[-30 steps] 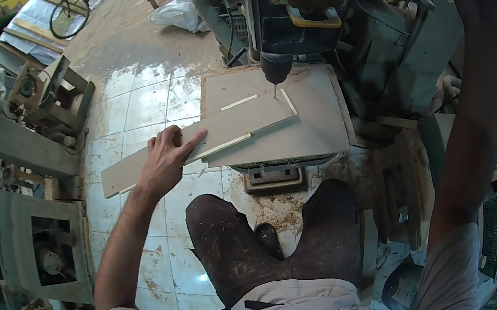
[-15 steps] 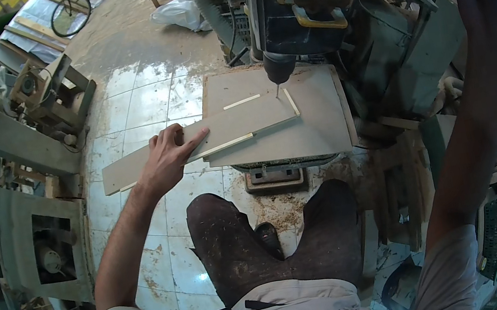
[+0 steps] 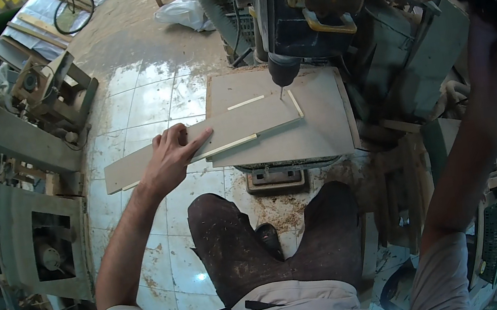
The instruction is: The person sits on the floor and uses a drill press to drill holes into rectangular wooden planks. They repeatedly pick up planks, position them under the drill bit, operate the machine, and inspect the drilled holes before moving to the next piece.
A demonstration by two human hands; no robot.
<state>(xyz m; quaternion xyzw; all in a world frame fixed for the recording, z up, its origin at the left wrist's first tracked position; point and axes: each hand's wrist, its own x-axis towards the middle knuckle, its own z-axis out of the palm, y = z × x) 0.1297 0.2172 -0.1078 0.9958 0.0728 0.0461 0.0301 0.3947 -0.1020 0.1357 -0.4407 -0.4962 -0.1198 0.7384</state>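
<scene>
Left hand [image 3: 171, 157] lies flat, fingers spread, pressing a long, thin grey board [image 3: 219, 137] with matte face and pale raw edges. The board lies across the flat grey drill press table [image 3: 323, 129], its far end under the drill bit [image 3: 281, 90] at 12 o'clock. Right hand [image 3: 496, 41], at 2 o'clock, is raised into the dark rim; grip cannot be made out. Sawdust on glossy floor tiles [image 3: 147, 99].

Left hand [image 3: 172, 159] pressed flat on a long board [image 3: 206, 139] across the drill press tabletop [image 3: 324, 136]. Drill bit [image 3: 281, 90] touching the board's far end. Right hand [image 3: 496, 44] raised high at the machine's side.
</scene>
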